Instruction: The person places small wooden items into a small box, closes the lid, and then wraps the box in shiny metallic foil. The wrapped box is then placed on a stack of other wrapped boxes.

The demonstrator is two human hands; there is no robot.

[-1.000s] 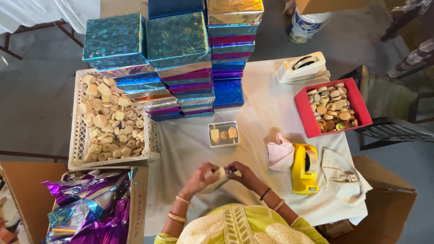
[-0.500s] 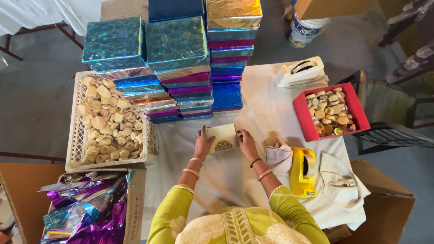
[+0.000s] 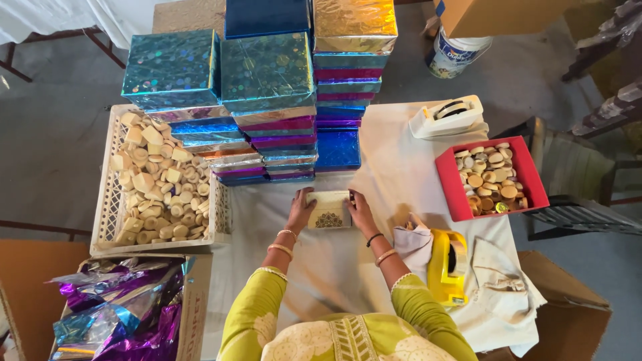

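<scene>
Stacked foil boxes (image 3: pixel 267 113) wall the far side; bare cloth (image 3: pixel 394 174) lies open rightward toward the red tray (image 3: pixel 447 180).

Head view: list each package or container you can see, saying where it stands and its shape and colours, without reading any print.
Small box: between left hand and right hand; cream, dark motif.
Gift boxes: stacked behind; flat, shiny blue, teal, purple, gold.
Red tray: right; square, holds round tan pieces.
White crate: left; pale pieces.
Bucket: on the floor, top right; white.
</scene>
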